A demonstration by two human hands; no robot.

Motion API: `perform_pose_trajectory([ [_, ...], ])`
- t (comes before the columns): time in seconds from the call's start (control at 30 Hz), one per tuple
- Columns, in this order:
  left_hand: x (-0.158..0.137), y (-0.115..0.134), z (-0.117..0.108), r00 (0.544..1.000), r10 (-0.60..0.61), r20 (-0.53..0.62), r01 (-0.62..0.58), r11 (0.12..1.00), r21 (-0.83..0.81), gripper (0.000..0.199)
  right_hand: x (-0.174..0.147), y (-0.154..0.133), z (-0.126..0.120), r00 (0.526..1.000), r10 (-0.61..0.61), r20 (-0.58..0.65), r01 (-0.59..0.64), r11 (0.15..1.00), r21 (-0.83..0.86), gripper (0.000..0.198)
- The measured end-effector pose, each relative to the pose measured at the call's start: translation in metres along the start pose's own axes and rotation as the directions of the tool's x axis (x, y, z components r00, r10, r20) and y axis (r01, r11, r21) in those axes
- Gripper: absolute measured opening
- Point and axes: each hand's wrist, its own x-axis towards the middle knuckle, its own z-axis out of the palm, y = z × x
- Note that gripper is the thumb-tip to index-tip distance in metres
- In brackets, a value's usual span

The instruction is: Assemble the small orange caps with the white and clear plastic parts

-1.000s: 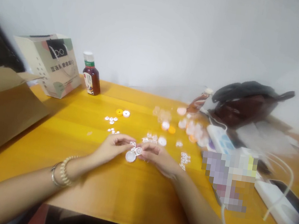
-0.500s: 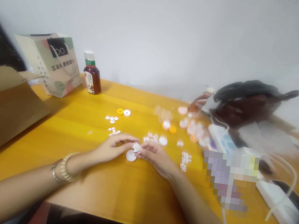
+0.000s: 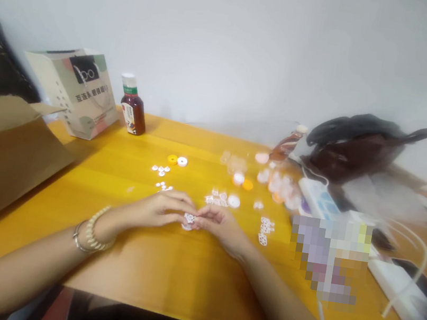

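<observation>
Together, both hands (image 3: 192, 218) pinch a small white perforated plastic disc (image 3: 189, 219) over the glossy yellow table (image 3: 165, 265).

A: We've got a small white plastic piece (image 3: 189, 218) pinched between the fingertips of the left hand (image 3: 161, 211) and the right hand (image 3: 217, 223), low over the yellow table.

B: What's it look like?

A: Flat, lacy, with round holes in it. Under it sits a white round cap (image 3: 186, 226), mostly covered by the fingers, resting on the tabletop.

B: Is the piece touching the cap?

A: We can't tell, too blurred. It's right above it or on it.

B: Pose?

A: The piece lies roughly flat, and the cap sits level. Both are at the table's middle, near the front edge, between the two hands.
</observation>
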Motion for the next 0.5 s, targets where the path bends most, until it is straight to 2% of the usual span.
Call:
perform_pose_trajectory([
  [0.13, 0.0, 0.0, -0.003, 1.0, 0.011, -0.028, -0.01, 1.0, 0.028, 0.027, -0.001, -0.001, 0.002, 1.0, -0.01, -0.005, 0.011, 1.0, 0.023, 0.022],
  [0.33, -0.002, -0.008, 0.002, 0.96, 0.045, -0.275, -0.026, 0.997, 0.073, 0.028, -0.002, -0.002, 0.01, 0.991, -0.064, -0.116, 0.068, 0.997, 0.036, 0.03],
  [0.5, -0.002, -0.007, 0.007, 0.959, 0.027, -0.281, 0.007, 0.993, 0.118, 0.027, -0.001, 0.003, 0.015, 0.992, -0.079, -0.102, 0.087, 0.993, 0.077, 0.033],
])
